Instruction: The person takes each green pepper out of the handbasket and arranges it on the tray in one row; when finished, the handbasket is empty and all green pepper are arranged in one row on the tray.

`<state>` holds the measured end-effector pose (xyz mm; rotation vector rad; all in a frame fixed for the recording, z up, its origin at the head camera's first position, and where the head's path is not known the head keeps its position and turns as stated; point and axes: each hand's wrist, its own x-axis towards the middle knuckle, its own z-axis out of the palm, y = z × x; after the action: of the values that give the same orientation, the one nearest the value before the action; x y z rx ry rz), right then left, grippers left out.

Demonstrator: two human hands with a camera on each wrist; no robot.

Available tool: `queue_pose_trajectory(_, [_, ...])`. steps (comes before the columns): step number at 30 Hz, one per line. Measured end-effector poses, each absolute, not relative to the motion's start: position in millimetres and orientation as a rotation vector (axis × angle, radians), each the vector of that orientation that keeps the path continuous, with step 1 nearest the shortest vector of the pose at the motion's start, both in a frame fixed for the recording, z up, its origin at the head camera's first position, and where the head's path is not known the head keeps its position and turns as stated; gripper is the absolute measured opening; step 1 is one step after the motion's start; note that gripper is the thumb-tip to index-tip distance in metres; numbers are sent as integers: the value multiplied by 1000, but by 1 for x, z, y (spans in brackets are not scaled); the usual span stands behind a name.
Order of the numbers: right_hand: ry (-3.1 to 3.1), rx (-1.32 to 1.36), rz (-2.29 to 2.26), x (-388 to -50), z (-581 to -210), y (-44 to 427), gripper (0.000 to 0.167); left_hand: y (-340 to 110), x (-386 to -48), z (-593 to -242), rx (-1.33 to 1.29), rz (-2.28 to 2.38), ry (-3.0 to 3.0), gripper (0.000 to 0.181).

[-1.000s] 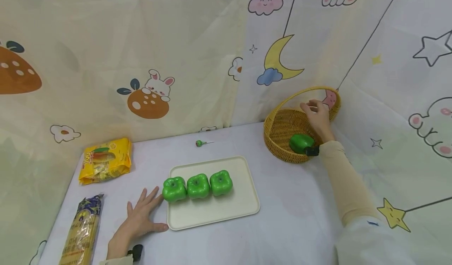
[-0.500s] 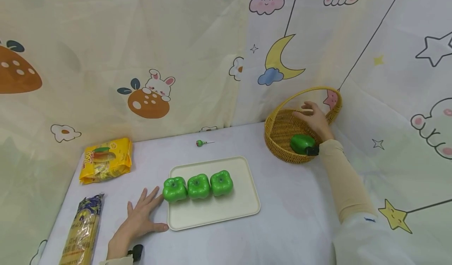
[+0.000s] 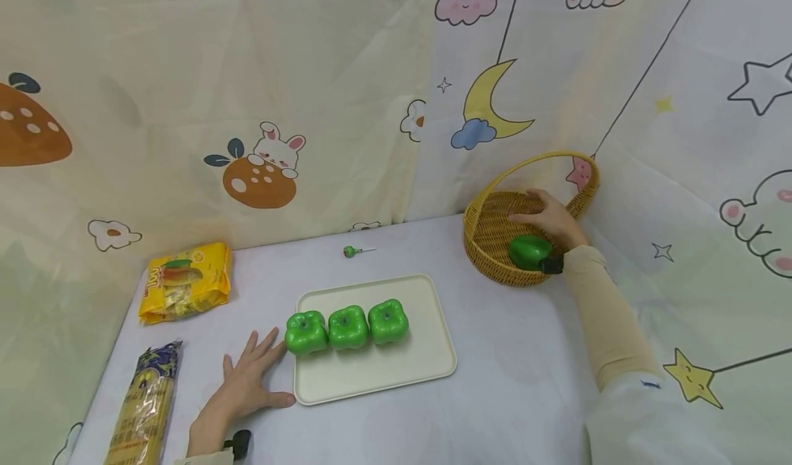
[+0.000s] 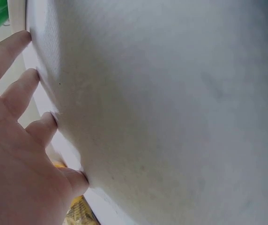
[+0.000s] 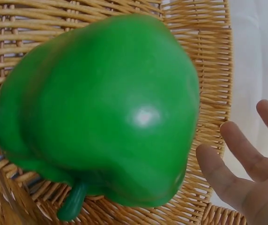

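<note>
Inside the wicker basket [image 3: 485,258] at the back right lies a green bell pepper [image 3: 530,252], its stem [image 5: 73,201] showing in the right wrist view. Just above and behind it hovers my right hand [image 3: 555,221], fingers spread and holding nothing; a gap separates the visible fingertips from the pepper in the right wrist view. My left hand [image 3: 246,380] rests palm down on the table, fingers splayed, at the left edge of a cream tray [image 3: 396,369]. Three green bell peppers [image 3: 348,327] sit in a row on that tray, the leftmost near my left fingertips.
Left on the white table [image 3: 495,396] lie a yellow snack bag [image 3: 187,283] and a long pack of dry noodles [image 3: 142,406]. A lollipop [image 3: 351,251] lies behind the tray. The basket's handle [image 3: 513,169] arches up beside the right hand, close to the printed cloth wall [image 3: 346,107].
My right hand has lowered into the basket toward the bell pepper, its fingers spreading apart. The left hand, tray and peppers stay where they were.
</note>
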<state>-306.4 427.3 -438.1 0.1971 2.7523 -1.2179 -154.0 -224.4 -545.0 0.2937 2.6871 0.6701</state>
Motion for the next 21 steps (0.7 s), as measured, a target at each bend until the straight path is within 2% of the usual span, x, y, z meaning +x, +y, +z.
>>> queue_pose_trajectory(10, [2686, 184, -1149, -311, -443, 432, 106, -224, -153, -543, 286, 660, 2683, 119])
queue_pose_trajectory(17, [2546, 164, -1203, -307, -447, 434, 77, -224, -154, -545, 292, 648, 2687, 119])
queue_pose_trajectory(21, [2507, 118, -1231, -307, -450, 438, 70, -224, -154, -545, 294, 654, 2685, 120])
